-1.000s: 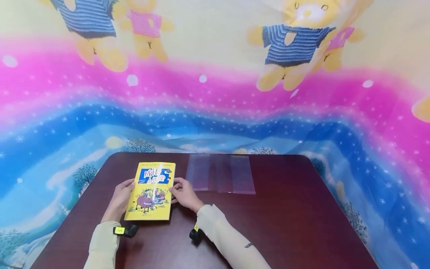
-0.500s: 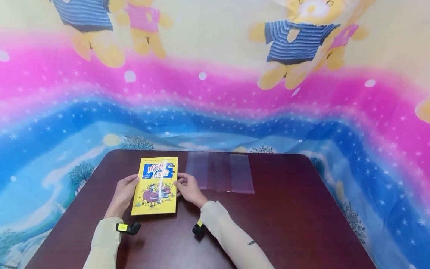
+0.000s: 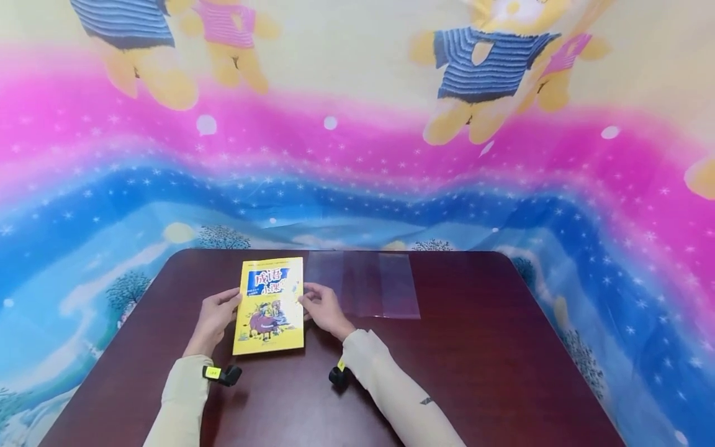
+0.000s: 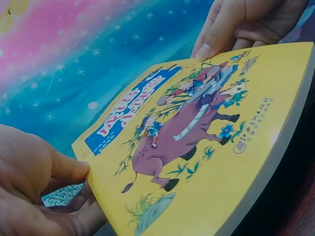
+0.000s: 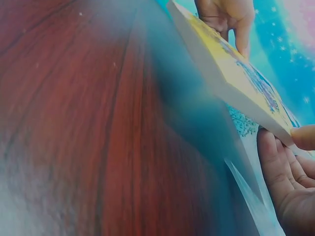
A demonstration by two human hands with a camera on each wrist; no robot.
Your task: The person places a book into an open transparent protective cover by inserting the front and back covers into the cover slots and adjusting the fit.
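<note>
Nearest us are two cream fabric sleeves (image 3: pixel 391 391); just past them, our left hand (image 3: pixel 215 316) and right hand (image 3: pixel 325 311) each pinch one side of one yellow rectangular paperback book (image 3: pixel 268 310), raised and tilted above one dark red-brown wood-grained bench (image 3: pixel 469 372). Beyond the right hand, we see one clear rectangular plastic cover (image 3: pixel 395 285) lying flat by the bench's far edge, then one pink-and-blue printed cloth backdrop (image 3: pixel 363 161).

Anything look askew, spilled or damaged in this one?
Nothing stands out: the yellow paperback is held between the left hand and right hand with no visible damage, and the clear plastic book cover lies spread on the table.
</note>
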